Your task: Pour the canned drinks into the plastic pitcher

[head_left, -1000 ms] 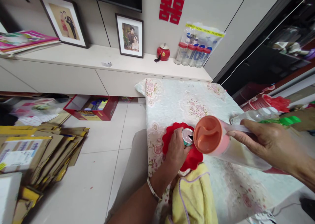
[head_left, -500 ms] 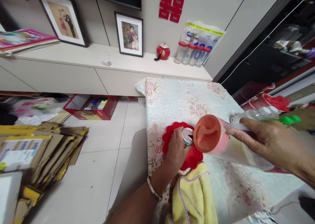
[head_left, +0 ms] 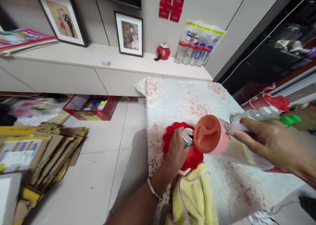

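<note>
My left hand is wrapped round a drink can with an opened silver top. Beneath the can lies a red scallop-edged mat on the floral tablecloth. My right hand grips the handle of a clear plastic pitcher with an orange lid. The pitcher is tipped to the left, its lid end beside the can's opening. I cannot tell whether liquid is flowing. A yellow towel lies by the near edge of the mat.
Behind the table, a white cabinet carries photo frames, a red jar and red-capped glass jars. Flattened cardboard and a red box lie on the floor at left. Clear bottles stand beyond my right hand.
Both hands keep their places, with the can and the tilted pitcher almost unmoved. The view has shifted very slightly.
</note>
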Motion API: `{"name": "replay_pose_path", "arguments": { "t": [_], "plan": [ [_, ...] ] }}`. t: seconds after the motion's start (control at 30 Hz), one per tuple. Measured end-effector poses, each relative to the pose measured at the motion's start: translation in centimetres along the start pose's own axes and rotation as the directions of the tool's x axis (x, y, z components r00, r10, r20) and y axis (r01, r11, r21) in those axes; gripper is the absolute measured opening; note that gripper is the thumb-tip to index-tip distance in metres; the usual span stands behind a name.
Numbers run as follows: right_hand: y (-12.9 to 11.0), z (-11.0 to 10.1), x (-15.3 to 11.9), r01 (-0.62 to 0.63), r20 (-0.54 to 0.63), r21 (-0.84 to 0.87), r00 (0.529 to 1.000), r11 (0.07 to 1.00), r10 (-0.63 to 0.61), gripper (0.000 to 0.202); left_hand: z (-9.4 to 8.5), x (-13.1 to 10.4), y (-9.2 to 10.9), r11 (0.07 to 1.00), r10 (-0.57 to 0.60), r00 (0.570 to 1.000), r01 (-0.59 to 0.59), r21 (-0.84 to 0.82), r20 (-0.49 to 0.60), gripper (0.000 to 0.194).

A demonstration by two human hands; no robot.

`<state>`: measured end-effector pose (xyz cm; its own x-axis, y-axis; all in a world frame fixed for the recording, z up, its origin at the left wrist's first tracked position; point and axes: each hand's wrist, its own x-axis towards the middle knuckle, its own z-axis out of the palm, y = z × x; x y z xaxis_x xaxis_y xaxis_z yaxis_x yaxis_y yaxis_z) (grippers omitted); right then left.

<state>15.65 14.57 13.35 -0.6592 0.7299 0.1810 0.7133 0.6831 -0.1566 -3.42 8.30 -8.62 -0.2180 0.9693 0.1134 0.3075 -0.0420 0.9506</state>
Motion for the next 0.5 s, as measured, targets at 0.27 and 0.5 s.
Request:
{"name": "replay_pose_path", "arguments": {
  "t": [0.27,0.5],
  "plan": [
    [0.54,0.30,-0.44,-0.036,0.021,-0.026,0.999,0.999,0.036,0.058,0.09,0.01,-0.15,1.000,-0.009,1.000,0.009,-0.001,0.000,0.072],
    [0.28,0.50,-0.06,-0.044,0.019,0.002,0.999,0.999,0.044,0.058,0.18,-0.03,-0.36,1.000,0.002,1.000,-0.002,0.000,-0.007,0.072]
  ]
}}
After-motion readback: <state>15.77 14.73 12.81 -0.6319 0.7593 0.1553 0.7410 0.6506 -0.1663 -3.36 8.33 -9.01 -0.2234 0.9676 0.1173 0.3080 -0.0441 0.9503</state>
